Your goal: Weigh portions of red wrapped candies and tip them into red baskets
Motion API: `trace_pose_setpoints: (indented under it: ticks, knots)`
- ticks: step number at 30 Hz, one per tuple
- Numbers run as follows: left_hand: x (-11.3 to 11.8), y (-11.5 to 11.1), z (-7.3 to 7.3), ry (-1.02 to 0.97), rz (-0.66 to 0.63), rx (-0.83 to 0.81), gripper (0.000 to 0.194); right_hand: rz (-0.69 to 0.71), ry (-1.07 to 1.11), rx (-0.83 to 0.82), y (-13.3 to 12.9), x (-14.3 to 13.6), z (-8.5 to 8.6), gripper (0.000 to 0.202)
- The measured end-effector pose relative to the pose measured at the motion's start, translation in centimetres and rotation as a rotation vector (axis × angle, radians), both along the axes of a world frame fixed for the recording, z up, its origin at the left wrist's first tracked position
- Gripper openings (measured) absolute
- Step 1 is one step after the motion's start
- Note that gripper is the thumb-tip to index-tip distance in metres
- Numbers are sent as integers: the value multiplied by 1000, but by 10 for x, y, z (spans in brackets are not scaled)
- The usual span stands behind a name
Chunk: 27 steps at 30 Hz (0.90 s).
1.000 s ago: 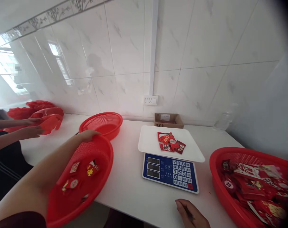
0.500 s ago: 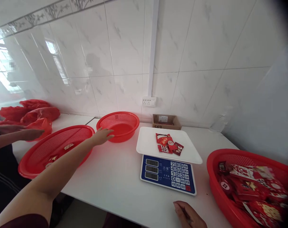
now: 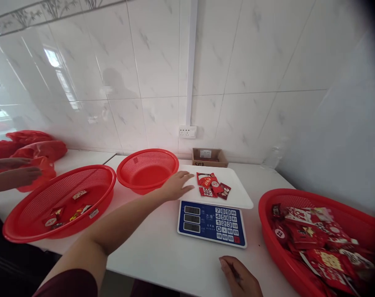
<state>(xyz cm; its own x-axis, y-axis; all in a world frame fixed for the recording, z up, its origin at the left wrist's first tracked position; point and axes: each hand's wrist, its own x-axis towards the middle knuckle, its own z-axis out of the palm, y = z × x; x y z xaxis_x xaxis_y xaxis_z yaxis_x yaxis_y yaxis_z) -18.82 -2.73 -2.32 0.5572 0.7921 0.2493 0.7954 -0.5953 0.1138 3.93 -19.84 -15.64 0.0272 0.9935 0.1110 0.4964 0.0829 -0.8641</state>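
On the white tray [image 3: 238,196], the small red packets [image 3: 211,185] lie just to the right of my open left hand [image 3: 175,185], the nearer one, while my right hand [image 3: 241,278] curls near the scale [image 3: 207,225], whether empty I cannot tell.

White table [image 3: 162,247] with three red baskets [image 3: 148,175], a blue-fronted scale [image 3: 207,231], an open cardboard box [image 3: 210,163] and red bags [image 3: 55,149].

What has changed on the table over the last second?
The left hand let go of the left basket, now further left on the table, and moved right to the tray. The middle basket shifted right, toward the scale. The packets, scale and right hand stayed put.
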Motion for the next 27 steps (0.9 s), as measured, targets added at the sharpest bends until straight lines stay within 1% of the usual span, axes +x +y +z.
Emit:
trace_pose_setpoints:
  ticks: [3,5,7,10,14,18,21,27]
  knots:
    - [47,16,-6,33,-117,-24,64,-5,-2,-9,0,-1,1,36]
    - [71,28,-11,71,-152,-44,73,-17,-7,2,0,-2,3,36]
    - [87,37,-17,103,-162,-44,73,-29,-14,22,0,-3,4,36]
    - [99,46,-23,125,-148,0,60,-37,-18,44,0,-3,5,35]
    - [103,48,-25,131,-112,80,43,-41,-10,43,0,-3,6,35]
    - [98,50,-21,101,-57,134,36,-94,41,54,-3,-8,7,35]
    - [90,53,-13,51,15,165,36,-122,80,65,-4,-10,7,35]
    - [61,61,9,-63,177,215,34,-83,61,56,-3,-7,7,34]
